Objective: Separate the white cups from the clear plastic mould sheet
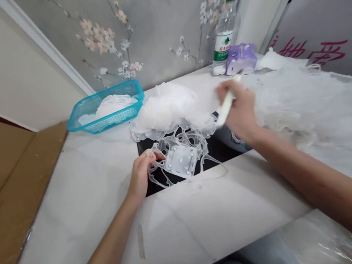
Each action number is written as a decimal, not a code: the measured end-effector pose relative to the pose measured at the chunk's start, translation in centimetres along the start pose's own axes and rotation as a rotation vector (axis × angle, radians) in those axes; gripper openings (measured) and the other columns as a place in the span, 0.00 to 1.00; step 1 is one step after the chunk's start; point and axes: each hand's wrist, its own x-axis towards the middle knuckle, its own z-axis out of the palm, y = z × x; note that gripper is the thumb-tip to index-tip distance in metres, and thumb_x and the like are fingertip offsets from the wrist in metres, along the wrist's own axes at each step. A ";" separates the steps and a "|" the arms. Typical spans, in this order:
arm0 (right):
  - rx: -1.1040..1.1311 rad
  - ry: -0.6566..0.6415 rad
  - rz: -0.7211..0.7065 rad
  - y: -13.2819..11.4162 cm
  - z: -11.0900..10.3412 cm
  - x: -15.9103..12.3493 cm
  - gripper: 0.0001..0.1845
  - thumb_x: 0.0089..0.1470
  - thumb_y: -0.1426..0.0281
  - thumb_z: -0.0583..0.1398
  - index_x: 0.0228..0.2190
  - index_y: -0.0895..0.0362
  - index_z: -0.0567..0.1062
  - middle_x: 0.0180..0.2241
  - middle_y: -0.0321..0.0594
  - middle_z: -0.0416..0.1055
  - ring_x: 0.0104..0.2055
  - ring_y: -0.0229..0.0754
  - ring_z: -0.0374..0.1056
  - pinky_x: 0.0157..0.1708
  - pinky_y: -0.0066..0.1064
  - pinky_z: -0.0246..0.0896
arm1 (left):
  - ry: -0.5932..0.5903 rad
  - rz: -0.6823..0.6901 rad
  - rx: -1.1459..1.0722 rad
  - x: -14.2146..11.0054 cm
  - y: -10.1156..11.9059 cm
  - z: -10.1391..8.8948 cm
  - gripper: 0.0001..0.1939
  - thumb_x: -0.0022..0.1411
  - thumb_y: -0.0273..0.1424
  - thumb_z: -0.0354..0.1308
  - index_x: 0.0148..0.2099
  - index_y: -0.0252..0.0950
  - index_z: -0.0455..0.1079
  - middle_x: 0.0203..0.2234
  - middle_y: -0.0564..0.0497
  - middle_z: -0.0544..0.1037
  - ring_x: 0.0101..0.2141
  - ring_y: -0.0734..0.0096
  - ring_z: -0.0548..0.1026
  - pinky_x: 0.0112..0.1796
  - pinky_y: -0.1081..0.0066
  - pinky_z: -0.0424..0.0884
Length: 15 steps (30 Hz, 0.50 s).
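Note:
My left hand [141,172] is closed at the left edge of a tangle of thin translucent plastic-like strips [202,144], pinching one of them. Amid the strips lies a flat translucent square piece [181,161] with small holes and slots. Beneath them is a black mat [219,146]. Raised to the right, my right hand [242,105] is blurred by motion and gripped around a slim white tool [226,107], whose kind I cannot make out. Just beyond the strips sits a white, cloudy-looking heap [169,105], with more flat translucent pieces [151,132] along its front.
A blue plastic basket [106,121] holding white pieces stands at the back left. A water bottle [223,36] and a purple tissue pack [241,58] stand by the wall. Translucent sheet material [313,106] is heaped at right. Brown cardboard [18,172] borders the white table [85,190].

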 end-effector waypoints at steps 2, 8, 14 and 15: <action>-0.209 -0.280 -0.151 -0.6 0.8 -1.2 0.12 0.55 0.64 0.55 0.33 0.59 0.73 0.31 0.46 0.70 0.33 0.46 0.65 0.33 0.37 0.60 | 0.055 -0.041 -0.028 -0.1 0.2 0.3 0.11 0.58 0.35 0.50 0.29 0.34 0.67 0.30 0.49 0.73 0.33 0.70 0.71 0.34 0.73 0.67; -0.181 -0.271 -0.534 -3.7 1.6 -4.2 0.14 0.57 0.63 0.55 0.36 0.60 0.75 0.32 0.46 0.73 0.39 0.46 0.65 0.34 0.33 0.60 | 0.163 -0.089 -0.179 -0.3 0.7 1.2 0.14 0.58 0.42 0.53 0.35 0.37 0.56 0.32 0.54 0.73 0.22 0.76 0.72 0.24 0.75 0.70; -0.098 -0.488 -0.607 -6.0 3.2 -8.7 0.16 0.56 0.61 0.56 0.27 0.59 0.74 0.18 0.38 0.67 0.24 0.38 0.61 0.23 0.29 0.49 | 0.191 -0.162 -0.312 -0.3 0.8 1.5 0.19 0.58 0.49 0.51 0.39 0.38 0.56 0.30 0.54 0.71 0.27 0.76 0.73 0.26 0.78 0.70; -0.123 -0.521 -0.574 -5.9 3.4 -9.1 0.14 0.56 0.62 0.56 0.28 0.59 0.75 0.19 0.37 0.67 0.24 0.38 0.62 0.23 0.29 0.48 | 0.149 -0.183 -0.295 -0.4 0.9 1.5 0.20 0.58 0.49 0.52 0.40 0.37 0.58 0.32 0.53 0.72 0.29 0.76 0.73 0.29 0.77 0.71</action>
